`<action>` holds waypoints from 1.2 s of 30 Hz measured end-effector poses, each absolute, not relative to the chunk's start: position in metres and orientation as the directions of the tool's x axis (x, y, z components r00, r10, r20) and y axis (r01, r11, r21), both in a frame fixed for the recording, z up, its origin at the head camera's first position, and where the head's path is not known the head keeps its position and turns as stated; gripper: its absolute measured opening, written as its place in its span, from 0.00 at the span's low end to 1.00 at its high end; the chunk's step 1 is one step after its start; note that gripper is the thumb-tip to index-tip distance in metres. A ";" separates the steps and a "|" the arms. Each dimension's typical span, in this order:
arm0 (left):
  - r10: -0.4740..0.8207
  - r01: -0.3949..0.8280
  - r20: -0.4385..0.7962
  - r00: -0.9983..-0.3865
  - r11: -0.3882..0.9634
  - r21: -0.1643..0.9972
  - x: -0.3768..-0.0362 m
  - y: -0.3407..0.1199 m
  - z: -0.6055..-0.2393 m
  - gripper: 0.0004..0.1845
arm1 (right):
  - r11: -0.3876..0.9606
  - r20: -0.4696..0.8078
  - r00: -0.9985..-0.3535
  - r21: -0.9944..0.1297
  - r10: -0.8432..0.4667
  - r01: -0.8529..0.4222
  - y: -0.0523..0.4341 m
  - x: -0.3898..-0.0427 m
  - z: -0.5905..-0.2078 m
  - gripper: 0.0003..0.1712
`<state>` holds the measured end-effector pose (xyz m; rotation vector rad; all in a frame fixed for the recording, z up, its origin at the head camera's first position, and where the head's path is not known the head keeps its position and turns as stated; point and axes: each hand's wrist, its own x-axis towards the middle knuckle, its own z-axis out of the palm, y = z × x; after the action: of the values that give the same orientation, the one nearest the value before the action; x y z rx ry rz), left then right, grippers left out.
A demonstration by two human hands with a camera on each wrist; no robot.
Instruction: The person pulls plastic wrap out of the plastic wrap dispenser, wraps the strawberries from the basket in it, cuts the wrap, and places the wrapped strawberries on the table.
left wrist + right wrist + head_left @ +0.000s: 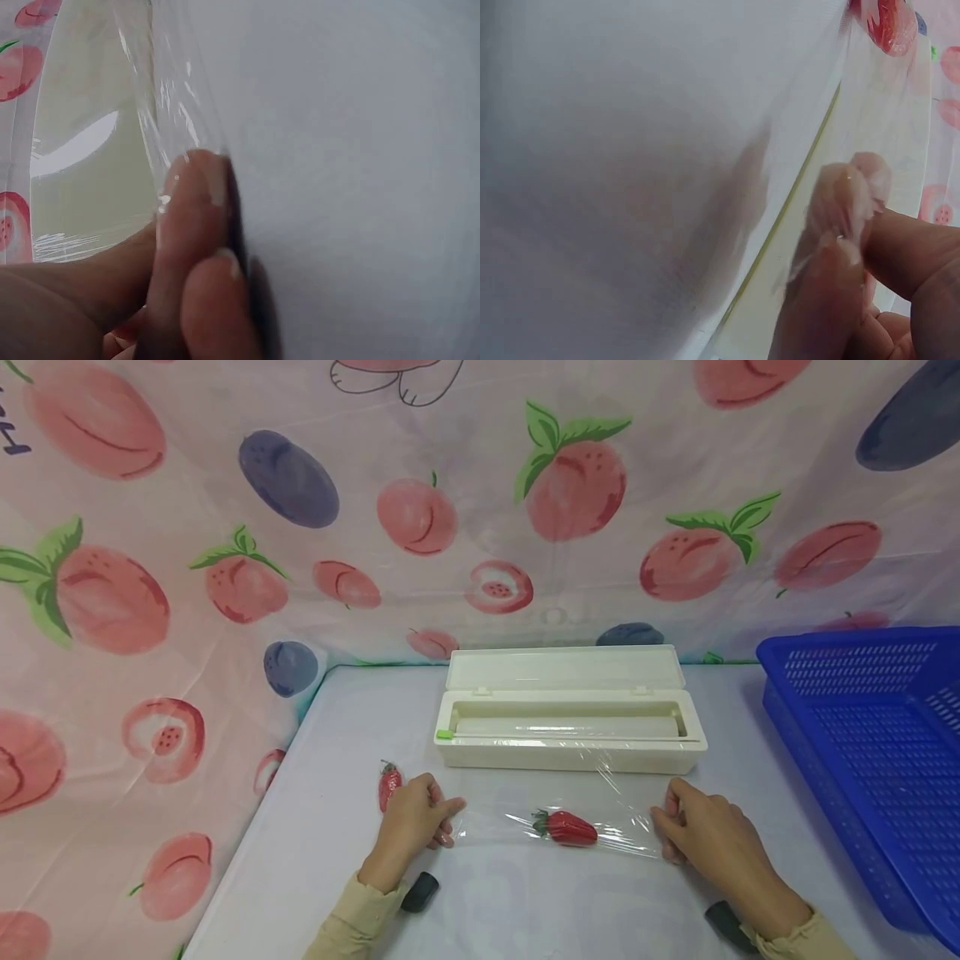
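Right hand: nearest your view, at 4 o'clock on the table — your right hand pinches the right edge of the cling film between thumb and fingers. The right wrist view shows the film bunched over the fingertips.

Left hand: at 8 o'clock, your left hand pinches the left edge of the same sheet. The left wrist view shows a fingertip pressing film down onto the table.

Strawberry on film: the red strawberry lies on the stretched sheet between your hands, leafy end pointing to 9 o'clock, tip to 3 o'clock.

Long axis: the berry runs left to right — parallel to the line joining your two hands and to the dispenser's front edge.

Nearer hand: judged from the head view, the right hand is slightly closer to the berry; the left sits a little further off.

Direction: from the right hand the berry lies at 9 o'clock; from the left hand, at 3 o'clock.

Film source: the sheet is still joined to the roll inside the white dispenser box, lid open, at 12 o'clock from the berry.

Second strawberry: a second berry stands just beside the left hand at its 11 o'clock, off the film.

Basket: a blue basket sits at 2 o'clock, well apart from the sheet.
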<state>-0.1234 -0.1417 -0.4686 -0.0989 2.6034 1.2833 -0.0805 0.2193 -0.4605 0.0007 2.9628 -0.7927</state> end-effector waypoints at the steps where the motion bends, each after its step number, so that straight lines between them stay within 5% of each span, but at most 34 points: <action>1: 0.042 -0.166 -0.241 -0.970 0.608 0.776 -0.123 -0.142 -0.468 0.18 | 0.865 -0.073 -0.997 -0.501 -0.021 0.019 0.219 -0.080 -0.460 0.11; 14: -0.005 -0.055 -0.092 -0.996 0.825 0.562 -0.123 -0.140 -0.468 0.21 | 0.868 -0.065 -0.997 -0.497 -0.031 0.005 0.220 -0.079 -0.461 0.10; 36: 0.081 0.121 0.110 -0.991 0.896 0.428 -0.119 -0.131 -0.466 0.11 | 0.874 -0.006 -0.997 -0.482 -0.071 -0.059 0.219 -0.080 -0.462 0.07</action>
<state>-0.1188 -0.1311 -0.4661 0.1674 3.1458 0.7191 -0.0797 0.2191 -0.4618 -0.1052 3.0183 -0.7758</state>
